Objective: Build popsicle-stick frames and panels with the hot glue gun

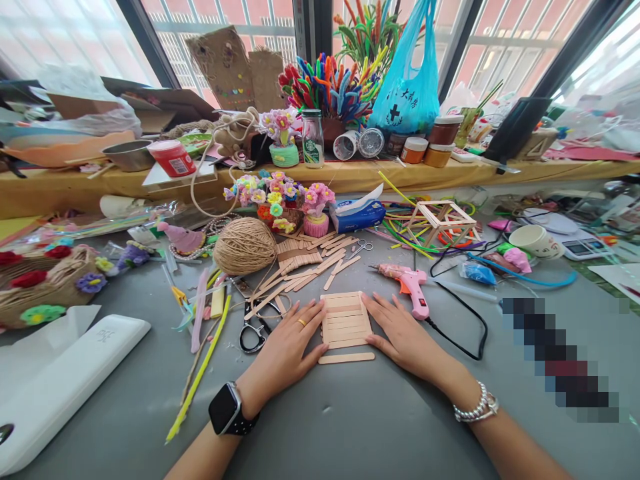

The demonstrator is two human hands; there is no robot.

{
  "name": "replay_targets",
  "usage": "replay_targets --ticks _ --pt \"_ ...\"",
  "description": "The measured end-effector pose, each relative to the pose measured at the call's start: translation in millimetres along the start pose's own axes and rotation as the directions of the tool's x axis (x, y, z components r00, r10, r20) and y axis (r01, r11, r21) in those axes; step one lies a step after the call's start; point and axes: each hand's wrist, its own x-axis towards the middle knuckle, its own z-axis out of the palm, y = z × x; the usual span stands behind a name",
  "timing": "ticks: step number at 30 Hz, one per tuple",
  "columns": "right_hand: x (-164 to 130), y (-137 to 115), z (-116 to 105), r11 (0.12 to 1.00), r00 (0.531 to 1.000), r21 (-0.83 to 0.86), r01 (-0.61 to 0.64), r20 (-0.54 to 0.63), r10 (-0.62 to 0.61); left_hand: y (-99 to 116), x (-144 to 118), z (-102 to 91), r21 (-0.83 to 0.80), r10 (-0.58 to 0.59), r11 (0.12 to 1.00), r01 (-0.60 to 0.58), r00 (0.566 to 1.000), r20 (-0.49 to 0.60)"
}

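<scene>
A square panel of flat wooden craft sticks laid side by side rests on the grey table. My left hand lies flat at its left edge, fingers stretched out and touching it. Along the right edge, my right hand rests the same way with its fingers spread. One loose craft stick lies just below the panel. Beyond the hands are a scattered pile of craft sticks and a pink glue gun. Black-handled scissors sit beside my left hand, partly covered by it.
Behind my left hand stand a twine ball and small scissors. A wooden stick frame is at back right. A white device occupies the left front. The glue gun's black cord loops on the right.
</scene>
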Motion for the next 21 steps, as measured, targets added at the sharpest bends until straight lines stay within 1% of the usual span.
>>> replay_targets --ticks 21 --pt "-0.2 0.8 0.3 1.0 1.0 -0.011 0.013 0.004 -0.013 -0.5 -0.4 0.2 0.018 0.009 1.0 -0.009 1.0 -0.011"
